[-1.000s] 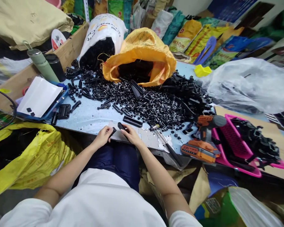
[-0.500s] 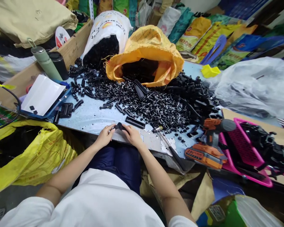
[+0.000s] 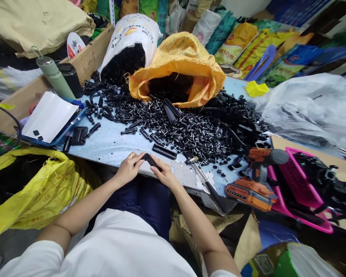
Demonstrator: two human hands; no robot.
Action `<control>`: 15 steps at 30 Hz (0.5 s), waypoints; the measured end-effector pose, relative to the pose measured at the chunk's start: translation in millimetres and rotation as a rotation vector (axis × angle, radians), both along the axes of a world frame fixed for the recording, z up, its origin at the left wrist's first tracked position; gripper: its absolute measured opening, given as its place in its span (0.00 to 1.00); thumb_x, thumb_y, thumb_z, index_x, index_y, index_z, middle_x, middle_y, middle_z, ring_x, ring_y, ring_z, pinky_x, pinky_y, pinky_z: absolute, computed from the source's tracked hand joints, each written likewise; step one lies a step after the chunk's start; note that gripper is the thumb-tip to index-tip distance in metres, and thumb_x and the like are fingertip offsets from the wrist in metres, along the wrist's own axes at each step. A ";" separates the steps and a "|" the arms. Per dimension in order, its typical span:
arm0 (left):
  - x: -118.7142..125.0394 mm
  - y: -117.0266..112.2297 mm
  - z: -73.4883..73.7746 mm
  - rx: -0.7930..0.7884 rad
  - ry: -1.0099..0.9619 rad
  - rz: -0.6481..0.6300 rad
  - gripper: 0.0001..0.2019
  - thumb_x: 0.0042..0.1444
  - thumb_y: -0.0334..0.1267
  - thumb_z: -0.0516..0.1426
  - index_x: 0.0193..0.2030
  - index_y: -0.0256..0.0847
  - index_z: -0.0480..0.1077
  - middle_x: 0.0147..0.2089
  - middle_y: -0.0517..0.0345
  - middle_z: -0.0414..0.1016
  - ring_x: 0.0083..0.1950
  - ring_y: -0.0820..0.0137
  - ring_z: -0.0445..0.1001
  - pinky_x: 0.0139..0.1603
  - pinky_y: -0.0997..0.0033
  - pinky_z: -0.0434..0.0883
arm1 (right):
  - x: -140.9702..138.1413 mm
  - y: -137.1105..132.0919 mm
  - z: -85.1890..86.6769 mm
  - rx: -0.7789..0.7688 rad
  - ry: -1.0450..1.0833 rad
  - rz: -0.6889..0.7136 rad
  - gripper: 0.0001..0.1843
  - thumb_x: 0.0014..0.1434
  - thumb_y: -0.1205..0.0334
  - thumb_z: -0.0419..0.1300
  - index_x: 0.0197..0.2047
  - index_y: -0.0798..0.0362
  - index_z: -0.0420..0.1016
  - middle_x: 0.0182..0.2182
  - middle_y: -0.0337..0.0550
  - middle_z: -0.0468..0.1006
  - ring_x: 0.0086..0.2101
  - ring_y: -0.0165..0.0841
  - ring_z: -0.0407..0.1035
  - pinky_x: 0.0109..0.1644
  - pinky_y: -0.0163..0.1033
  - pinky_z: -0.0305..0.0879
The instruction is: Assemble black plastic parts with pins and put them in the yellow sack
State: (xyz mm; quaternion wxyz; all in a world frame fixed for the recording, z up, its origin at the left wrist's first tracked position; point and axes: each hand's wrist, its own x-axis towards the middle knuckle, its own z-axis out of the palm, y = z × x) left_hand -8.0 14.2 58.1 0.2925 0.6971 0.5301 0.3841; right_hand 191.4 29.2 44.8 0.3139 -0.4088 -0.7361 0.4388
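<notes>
Over the table's front edge, a dark elongated plastic part is held between my two hands. My left hand pinches its far end with thumb and forefinger. Along its near side, my right hand has its fingers closed round it. Just beyond lies a black channel-shaped piece on the table. A hammer with a black handle rests to the right of my right hand. Behind these spreads a heap of small black parts with shiny metal pins.
An orange cordless drill and a pink basket of black parts are at the right. An orange sack and a white sack lie open behind the heap. A green bottle and blue tray stand left.
The dark part has turned in my hands, so more of its length shows. My right hand has shifted slightly down and to the right.
</notes>
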 end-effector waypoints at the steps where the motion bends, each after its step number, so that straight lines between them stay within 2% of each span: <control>1: 4.1 -1.1 0.5 0.033 -0.019 0.005 0.18 0.63 0.40 0.49 0.58 0.42 0.67 0.37 0.53 0.67 0.41 0.68 0.69 0.46 0.68 0.68 | -1.9 -2.2 1.5 0.021 0.000 -0.015 0.28 0.61 0.53 0.54 0.64 0.43 0.57 0.52 0.47 0.70 0.34 0.31 0.69 0.39 0.40 0.70; 4: 20.3 -5.7 2.1 0.115 -0.103 0.088 0.19 0.64 0.40 0.46 0.59 0.42 0.66 0.38 0.52 0.68 0.40 0.68 0.68 0.46 0.67 0.68 | -13.1 -11.1 3.4 0.057 0.034 -0.090 0.29 0.61 0.53 0.53 0.65 0.44 0.56 0.46 0.46 0.72 0.37 0.34 0.70 0.42 0.42 0.70; 7: 29.8 -7.1 6.0 0.164 -0.195 0.172 0.19 0.65 0.41 0.45 0.58 0.41 0.66 0.39 0.51 0.69 0.41 0.69 0.68 0.45 0.66 0.68 | -24.6 -19.4 1.1 0.077 0.103 -0.216 0.30 0.62 0.52 0.52 0.66 0.45 0.54 0.44 0.47 0.72 0.38 0.36 0.69 0.43 0.44 0.71; 9: 27.2 -4.4 9.0 0.175 -0.210 0.126 0.19 0.65 0.41 0.45 0.58 0.41 0.66 0.41 0.50 0.70 0.42 0.68 0.68 0.46 0.66 0.69 | -27.8 -21.9 -2.6 0.074 0.132 -0.246 0.31 0.62 0.51 0.52 0.66 0.45 0.53 0.45 0.48 0.71 0.40 0.38 0.69 0.44 0.46 0.70; 12: 17.0 1.5 8.2 0.157 -0.173 -0.003 0.18 0.64 0.41 0.47 0.56 0.40 0.68 0.41 0.50 0.71 0.42 0.68 0.69 0.45 0.67 0.69 | -28.6 -21.5 -10.4 0.069 0.131 -0.218 0.30 0.62 0.51 0.52 0.66 0.45 0.54 0.45 0.48 0.71 0.41 0.38 0.69 0.46 0.47 0.69; 15: 13.8 2.9 -3.6 0.117 -0.136 0.046 0.18 0.64 0.41 0.46 0.56 0.41 0.67 0.43 0.50 0.71 0.44 0.68 0.70 0.48 0.66 0.68 | -31.2 -18.8 -17.1 0.078 0.072 -0.209 0.30 0.63 0.50 0.50 0.67 0.45 0.52 0.45 0.47 0.71 0.42 0.38 0.69 0.48 0.46 0.68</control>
